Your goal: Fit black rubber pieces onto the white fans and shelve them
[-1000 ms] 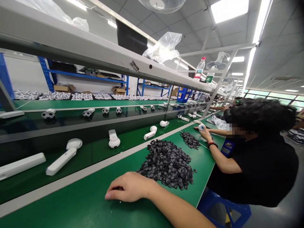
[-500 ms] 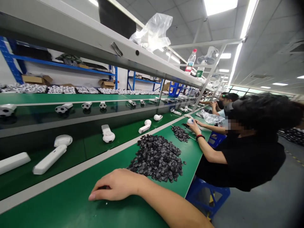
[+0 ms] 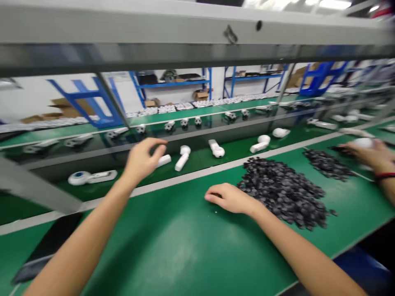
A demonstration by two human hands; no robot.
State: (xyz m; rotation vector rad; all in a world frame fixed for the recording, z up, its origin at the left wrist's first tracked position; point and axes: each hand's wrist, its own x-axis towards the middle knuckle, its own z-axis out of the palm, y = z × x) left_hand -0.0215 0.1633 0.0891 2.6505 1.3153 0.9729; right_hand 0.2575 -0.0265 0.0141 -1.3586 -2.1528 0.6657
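Observation:
My left hand [image 3: 142, 160] reaches out over the dark green conveyor belt [image 3: 234, 144], fingers curved and apart, just in front of a white handle-shaped part [image 3: 166, 160]; it holds nothing that I can see. My right hand [image 3: 230, 198] rests palm down on the green bench [image 3: 185, 246], fingers curled together; whether anything is under them is hidden. It lies at the left edge of a large pile of small black parts [image 3: 284, 193].
More white handheld parts [image 3: 217, 149] lie along the belt, one with a round head [image 3: 89, 177] at the left. A smaller black pile [image 3: 327, 164] lies to the right by a co-worker's hand [image 3: 370, 154]. A grey shelf beam [image 3: 185, 37] runs overhead. A dark flat object [image 3: 46, 250] lies lower left.
My view has swung left and down to face the belt. My left arm has come into view, reaching toward the belt. My right hand has stayed by the black pile.

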